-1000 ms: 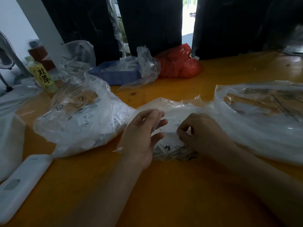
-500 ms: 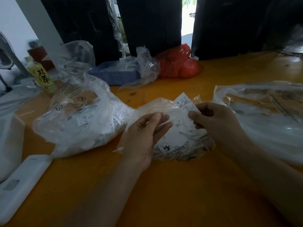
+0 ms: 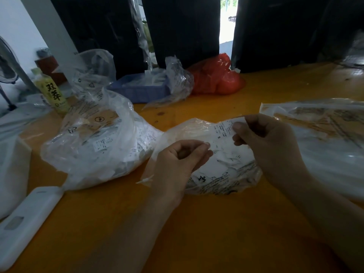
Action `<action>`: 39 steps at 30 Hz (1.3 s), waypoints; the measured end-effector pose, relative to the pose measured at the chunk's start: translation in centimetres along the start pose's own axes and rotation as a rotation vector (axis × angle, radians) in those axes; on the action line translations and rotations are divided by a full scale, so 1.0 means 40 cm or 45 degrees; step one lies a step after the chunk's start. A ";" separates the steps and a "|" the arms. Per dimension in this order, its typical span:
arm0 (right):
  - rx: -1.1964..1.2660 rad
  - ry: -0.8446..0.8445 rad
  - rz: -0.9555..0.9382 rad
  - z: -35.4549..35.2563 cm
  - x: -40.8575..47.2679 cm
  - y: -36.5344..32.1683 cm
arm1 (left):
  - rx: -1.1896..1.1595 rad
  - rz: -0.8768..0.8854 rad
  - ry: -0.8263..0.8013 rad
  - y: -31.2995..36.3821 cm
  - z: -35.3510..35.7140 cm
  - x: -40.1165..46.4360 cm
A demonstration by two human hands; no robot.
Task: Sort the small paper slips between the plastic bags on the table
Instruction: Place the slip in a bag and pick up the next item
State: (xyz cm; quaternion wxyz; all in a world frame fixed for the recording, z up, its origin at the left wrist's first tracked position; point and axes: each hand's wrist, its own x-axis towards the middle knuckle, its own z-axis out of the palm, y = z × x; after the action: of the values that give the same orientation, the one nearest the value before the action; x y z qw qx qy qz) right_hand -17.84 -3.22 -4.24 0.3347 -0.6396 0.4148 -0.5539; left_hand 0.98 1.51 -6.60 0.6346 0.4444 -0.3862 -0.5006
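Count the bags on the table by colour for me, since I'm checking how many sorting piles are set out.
Clear plastic bags: 5 (left bag, middle bag under the left hand and right hand, right bag, back-left bag, bag by the blue tray)
Red bags: 1 (red bag)
Total: 6

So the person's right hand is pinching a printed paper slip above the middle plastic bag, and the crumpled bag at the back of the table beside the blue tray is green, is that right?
Not quite: the crumpled bag beside the blue tray is red, not green, as the head view shows. The rest stands: the right hand pinches a printed paper slip above the middle plastic bag.
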 end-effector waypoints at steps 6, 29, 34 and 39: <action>0.134 -0.093 -0.087 0.001 -0.004 -0.019 | 0.334 0.102 -0.093 -0.013 -0.005 -0.008; -0.198 -0.123 -0.246 0.005 -0.014 -0.018 | 0.479 0.097 -0.091 -0.007 -0.005 -0.009; -0.094 -0.105 -0.211 0.005 -0.010 -0.019 | 0.349 0.066 -0.059 -0.012 -0.005 -0.010; -0.095 -0.107 -0.186 0.006 -0.009 -0.013 | 0.327 0.121 0.035 -0.006 -0.009 -0.006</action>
State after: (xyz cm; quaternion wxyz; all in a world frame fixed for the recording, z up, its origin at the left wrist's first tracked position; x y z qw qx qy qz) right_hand -17.55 -2.66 -3.96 0.2863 -0.7028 0.3732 -0.5337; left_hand 1.18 1.79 -6.94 0.6005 0.5101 -0.4592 -0.4103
